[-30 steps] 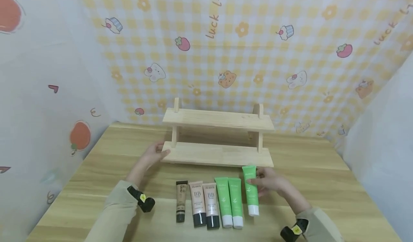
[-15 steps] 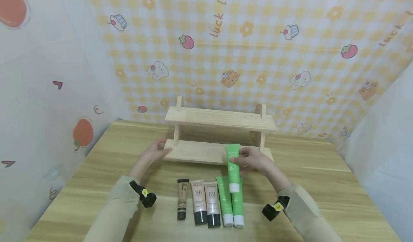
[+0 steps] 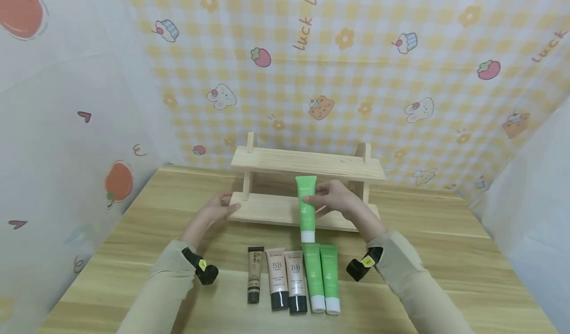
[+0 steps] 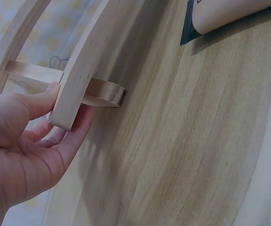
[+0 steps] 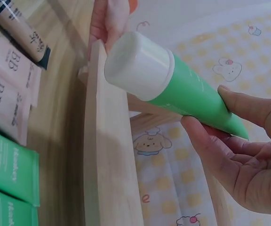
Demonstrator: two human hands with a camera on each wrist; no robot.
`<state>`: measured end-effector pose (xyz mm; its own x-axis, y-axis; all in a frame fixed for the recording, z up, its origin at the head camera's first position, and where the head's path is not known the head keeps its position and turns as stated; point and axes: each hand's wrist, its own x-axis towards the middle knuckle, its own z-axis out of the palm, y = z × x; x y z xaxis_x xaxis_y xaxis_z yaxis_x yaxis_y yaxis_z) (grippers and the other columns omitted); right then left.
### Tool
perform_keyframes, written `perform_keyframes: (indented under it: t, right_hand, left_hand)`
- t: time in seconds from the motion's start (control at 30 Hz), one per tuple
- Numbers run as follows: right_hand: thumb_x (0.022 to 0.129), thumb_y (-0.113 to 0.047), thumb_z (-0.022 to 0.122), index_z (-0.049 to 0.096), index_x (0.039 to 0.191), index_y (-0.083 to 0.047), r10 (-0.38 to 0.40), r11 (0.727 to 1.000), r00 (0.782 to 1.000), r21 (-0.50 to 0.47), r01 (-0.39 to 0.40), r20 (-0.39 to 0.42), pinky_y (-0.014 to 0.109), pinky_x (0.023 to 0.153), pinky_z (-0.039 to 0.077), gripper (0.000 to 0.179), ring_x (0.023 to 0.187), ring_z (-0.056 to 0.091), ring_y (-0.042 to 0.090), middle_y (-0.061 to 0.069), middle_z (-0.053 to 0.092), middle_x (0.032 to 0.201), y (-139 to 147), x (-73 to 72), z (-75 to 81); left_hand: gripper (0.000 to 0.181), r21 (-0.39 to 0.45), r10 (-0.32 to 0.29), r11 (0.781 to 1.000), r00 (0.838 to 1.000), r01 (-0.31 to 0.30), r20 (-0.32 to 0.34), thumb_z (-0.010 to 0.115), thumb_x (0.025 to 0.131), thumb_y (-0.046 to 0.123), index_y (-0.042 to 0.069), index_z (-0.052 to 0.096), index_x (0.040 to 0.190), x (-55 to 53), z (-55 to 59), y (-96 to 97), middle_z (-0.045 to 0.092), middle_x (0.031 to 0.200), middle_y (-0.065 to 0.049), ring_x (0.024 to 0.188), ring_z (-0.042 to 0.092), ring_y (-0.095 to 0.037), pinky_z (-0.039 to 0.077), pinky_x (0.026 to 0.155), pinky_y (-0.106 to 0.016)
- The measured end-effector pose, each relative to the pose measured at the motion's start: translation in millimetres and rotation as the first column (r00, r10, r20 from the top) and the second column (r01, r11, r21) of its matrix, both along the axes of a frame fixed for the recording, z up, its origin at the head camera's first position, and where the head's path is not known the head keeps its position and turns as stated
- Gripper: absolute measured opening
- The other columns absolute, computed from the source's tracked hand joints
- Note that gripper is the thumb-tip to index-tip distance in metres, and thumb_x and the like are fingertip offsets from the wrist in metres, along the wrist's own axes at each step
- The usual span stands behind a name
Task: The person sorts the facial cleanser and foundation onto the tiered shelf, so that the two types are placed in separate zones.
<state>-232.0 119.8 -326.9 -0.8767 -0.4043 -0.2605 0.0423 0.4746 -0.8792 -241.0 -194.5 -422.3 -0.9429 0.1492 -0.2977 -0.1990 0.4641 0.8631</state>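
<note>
My right hand (image 3: 335, 198) pinches a green squeeze tube (image 3: 307, 208) between thumb and fingers, white cap (image 5: 138, 66) downward, in front of the two-tier wooden shelf (image 3: 267, 210). In the right wrist view the cap overlaps the lower board's front edge. My left hand (image 3: 213, 213) grips the left end of the lower board (image 4: 74, 89), thumb on top and fingers beneath. Below the shelf lies a row of tubes: a small brown tube (image 3: 254, 275), two pink BB cream tubes (image 3: 278, 279) with black caps, and two green tubes (image 3: 330, 278) with white caps.
The shelf's upper board (image 3: 307, 162) runs above and behind the lower one, between two upright side pieces (image 3: 366, 152). A wood-grain table (image 3: 427, 255) lies under everything. Patterned cloth (image 3: 276, 86) hangs close behind the shelf.
My right hand has carried the green tube from the right end of the row leftward and up to the lower board. My left hand keeps its grip on the shelf.
</note>
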Motion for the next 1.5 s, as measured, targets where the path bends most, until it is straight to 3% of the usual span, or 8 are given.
perform_keyframes:
  t: [0.5,0.67,0.97,1.23,1.4,1.5]
  right_hand:
    - [0.085,-0.019,0.064,0.054,0.12,0.003,-0.055,0.995,0.998,-0.089,0.052,-0.038,0.038,0.076,0.057,0.042,0.078,0.067,0.017,0.022,0.062,0.109,-34,-18.1,17.1]
    - [0.085,-0.019,0.065,0.054,0.121,-0.002,-0.119,0.989,0.99,-0.097,0.112,-0.071,0.035,0.08,0.056,0.042,0.085,0.065,0.017,0.019,0.06,0.112,-46,-27.7,28.7]
    - [0.085,-0.015,0.064,0.055,0.12,0.001,-0.144,0.973,0.979,-0.198,0.114,-0.146,0.04,0.082,0.055,0.039,0.1,0.062,0.029,0.02,0.06,0.115,-65,-45.0,47.5]
    - [0.083,-0.018,0.066,0.056,0.121,-0.005,-0.134,0.978,0.941,-0.192,0.076,-0.309,0.034,0.079,0.056,0.041,0.105,0.06,0.027,0.015,0.061,0.117,-75,-63.0,47.2]
    - [0.084,-0.02,0.066,0.056,0.121,-0.008,-0.137,0.982,0.909,-0.176,0.072,-0.393,0.039,0.087,0.053,0.041,0.104,0.061,0.028,0.014,0.062,0.116,-78,-71.4,48.1]
    - [0.084,-0.021,0.066,0.055,0.122,-0.009,-0.147,0.98,0.902,-0.183,0.077,-0.406,0.041,0.09,0.051,0.041,0.105,0.061,0.027,0.013,0.062,0.115,-80,-75.9,49.0]
  left_hand:
    - [0.067,-0.009,0.006,1.0,1.0,-0.006,-0.002,0.053,0.092,0.024,-0.003,0.017,0.142,1.3,2.1,-4.6,0.031,0.139,-0.034,0.124,0.039,-0.046,0.034,0.104,-0.054]
    - [0.066,-0.011,-0.001,1.0,1.0,0.001,-0.011,0.052,0.093,0.024,-0.004,0.017,0.142,2.6,1.2,-7.3,0.032,0.138,-0.035,0.123,0.041,-0.046,0.034,0.104,-0.054]
    - [0.066,0.013,0.007,1.0,1.0,-0.007,-0.012,0.053,0.092,0.022,-0.004,0.018,0.141,2.8,-1.8,-4.6,0.034,0.136,-0.035,0.122,0.042,-0.045,0.039,0.101,-0.051]
    - [0.065,0.005,0.001,1.0,1.0,-0.001,-0.013,0.053,0.092,0.022,-0.003,0.019,0.141,4.2,-2.7,-2.3,0.035,0.137,-0.034,0.123,0.041,-0.045,0.035,0.103,-0.054]
    - [0.066,0.001,-0.001,1.0,1.0,0.001,-0.011,0.053,0.092,0.023,-0.003,0.017,0.142,2.4,-2.3,-0.4,0.034,0.137,-0.034,0.123,0.041,-0.045,0.035,0.103,-0.054]
    - [0.067,0.005,0.007,1.0,1.0,-0.007,-0.002,0.053,0.092,0.023,-0.003,0.016,0.142,1.0,-1.5,0.4,0.033,0.138,-0.034,0.123,0.041,-0.045,0.036,0.103,-0.054]
